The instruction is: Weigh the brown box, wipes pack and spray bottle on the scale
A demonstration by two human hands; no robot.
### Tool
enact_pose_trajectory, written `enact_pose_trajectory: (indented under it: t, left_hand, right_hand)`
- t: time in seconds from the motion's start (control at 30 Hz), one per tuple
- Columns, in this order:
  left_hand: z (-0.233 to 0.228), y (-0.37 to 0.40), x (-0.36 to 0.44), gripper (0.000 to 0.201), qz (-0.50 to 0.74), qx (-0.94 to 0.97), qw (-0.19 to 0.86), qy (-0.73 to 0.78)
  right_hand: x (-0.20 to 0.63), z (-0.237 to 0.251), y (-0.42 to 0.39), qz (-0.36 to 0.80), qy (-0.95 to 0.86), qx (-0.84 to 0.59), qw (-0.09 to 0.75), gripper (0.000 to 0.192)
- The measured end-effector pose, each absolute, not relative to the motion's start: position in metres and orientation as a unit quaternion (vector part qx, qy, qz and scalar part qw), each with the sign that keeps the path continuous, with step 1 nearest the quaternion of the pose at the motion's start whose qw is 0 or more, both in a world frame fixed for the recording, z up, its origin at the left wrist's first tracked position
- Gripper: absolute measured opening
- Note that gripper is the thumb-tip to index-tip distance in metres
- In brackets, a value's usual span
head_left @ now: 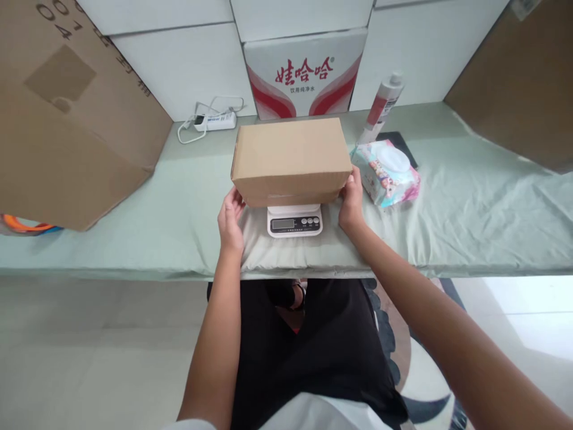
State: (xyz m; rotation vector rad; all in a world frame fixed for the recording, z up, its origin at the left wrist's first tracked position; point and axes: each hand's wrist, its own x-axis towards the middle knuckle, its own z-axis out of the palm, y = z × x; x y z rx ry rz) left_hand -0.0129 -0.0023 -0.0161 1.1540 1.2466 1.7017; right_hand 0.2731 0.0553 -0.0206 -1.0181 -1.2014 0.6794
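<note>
A closed brown cardboard box (293,149) is on or just over a white digital kitchen scale (294,222). The box hides the scale's platform, so I cannot tell whether they touch. The scale's display and buttons face me, and no digits can be read. My left hand (231,220) grips the box's lower left corner, its fingertips partly under the edge. At the lower right corner my right hand (352,200) holds the box, with some fingers hidden behind it.
Right of the box lie a wipes pack (387,173), a dark flat object (400,146) and a white-and-red bottle (382,104). A power strip (215,121) with cables is back left. Large cartons (67,137) flank the cloth-covered table (179,239); white boxes (179,71) line its back.
</note>
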Motion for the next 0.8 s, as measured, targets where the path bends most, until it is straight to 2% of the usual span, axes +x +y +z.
enact_pose_trajectory:
  t: [0.23, 0.43, 0.63, 0.8]
  left_hand:
    - [-0.01, -0.007, -0.004, 0.087, 0.651, 0.463, 0.375, 0.472]
    - [0.014, 0.002, -0.008, 0.078, 0.652, 0.469, 0.391, 0.45]
    - [0.033, 0.069, -0.014, 0.056, 0.649, 0.447, 0.449, 0.42]
    - [0.019, 0.134, -0.015, 0.047, 0.616, 0.484, 0.453, 0.425]
  right_hand:
    - [0.272, -0.013, 0.045, 0.262, -0.573, -0.427, 0.649, 0.06]
    - [0.274, 0.0, 0.045, 0.275, -0.567, -0.425, 0.649, 0.06]
    - [0.273, 0.017, 0.088, 0.307, -0.561, -0.424, 0.641, 0.066]
    - [0.272, 0.018, 0.13, 0.396, -0.544, -0.466, 0.574, 0.072]
